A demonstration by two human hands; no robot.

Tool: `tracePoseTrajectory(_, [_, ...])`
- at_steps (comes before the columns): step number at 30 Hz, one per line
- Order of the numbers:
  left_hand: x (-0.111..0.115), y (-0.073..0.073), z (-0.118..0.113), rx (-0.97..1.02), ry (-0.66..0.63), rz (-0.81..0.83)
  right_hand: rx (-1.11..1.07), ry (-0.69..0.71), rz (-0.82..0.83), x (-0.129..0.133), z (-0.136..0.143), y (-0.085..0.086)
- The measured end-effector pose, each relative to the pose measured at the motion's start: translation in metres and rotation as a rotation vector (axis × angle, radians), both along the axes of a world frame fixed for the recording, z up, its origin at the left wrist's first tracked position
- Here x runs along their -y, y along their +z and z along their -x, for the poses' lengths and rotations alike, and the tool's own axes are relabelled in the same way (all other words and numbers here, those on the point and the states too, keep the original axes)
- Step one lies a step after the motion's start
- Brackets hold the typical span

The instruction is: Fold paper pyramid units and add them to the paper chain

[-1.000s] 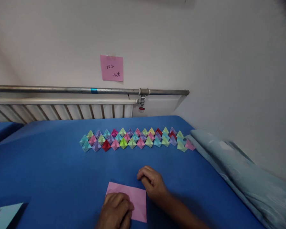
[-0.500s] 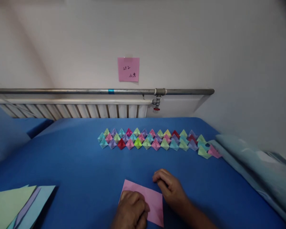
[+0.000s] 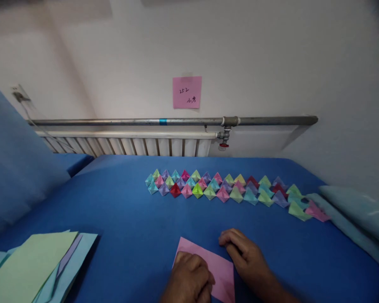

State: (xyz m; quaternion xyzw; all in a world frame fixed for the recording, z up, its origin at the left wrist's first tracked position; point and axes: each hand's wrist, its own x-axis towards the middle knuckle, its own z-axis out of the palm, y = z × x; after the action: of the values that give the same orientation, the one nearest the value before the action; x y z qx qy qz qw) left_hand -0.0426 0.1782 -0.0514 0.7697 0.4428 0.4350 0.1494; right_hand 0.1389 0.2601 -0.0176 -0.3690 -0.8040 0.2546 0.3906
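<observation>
A square sheet of pink paper (image 3: 219, 269) lies flat on the blue table cover, turned at a slight angle. My left hand (image 3: 191, 277) rests on its left part with curled fingers, hiding that side and the lower edge. Just off the sheet's right edge is my right hand (image 3: 244, 256), its fingers bent and drawn together with the thumb; nothing shows between them. Beyond both hands, folded paper boats (image 3: 197, 191) in green, pink, blue, purple, red and yellow stand in rows. At the right end, a green boat (image 3: 299, 211) and a pink boat (image 3: 316, 211) sit lower.
A stack of coloured paper sheets (image 3: 41, 265) lies at the lower left. A folded pale-blue cloth (image 3: 360, 214) borders the right side. Behind the blue surface (image 3: 120, 210) are a radiator (image 3: 151, 146), a metal pipe (image 3: 192, 121) and a wall with a pink note (image 3: 187, 92).
The camera has turned left, so the whole scene sits farther right and more of the paper stack shows. Both hands and the pink paper keep nearly the same positions relative to each other.
</observation>
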Motion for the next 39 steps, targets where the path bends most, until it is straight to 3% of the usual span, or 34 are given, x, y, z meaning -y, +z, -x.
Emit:
tracePoseTrajectory(11, [0.001,-0.005,-0.005,0.03,0.055,-0.011,0.016,-0.013,0.016,0.0,0.0,0.001])
tracePoseTrajectory(15, [0.0,-0.002,-0.002,-0.003,-0.01,-0.003,0.018,-0.008,0.015,-0.001,0.0,0.001])
tracePoseTrajectory(31, [0.003,0.019,0.003,-0.043,-0.061,0.092,0.004,-0.003,0.01,-0.001,0.0,-0.002])
tracePoseTrajectory(39, [0.003,0.017,0.005,-0.091,-0.074,0.083,0.008,-0.002,0.022,0.0,-0.001,-0.002])
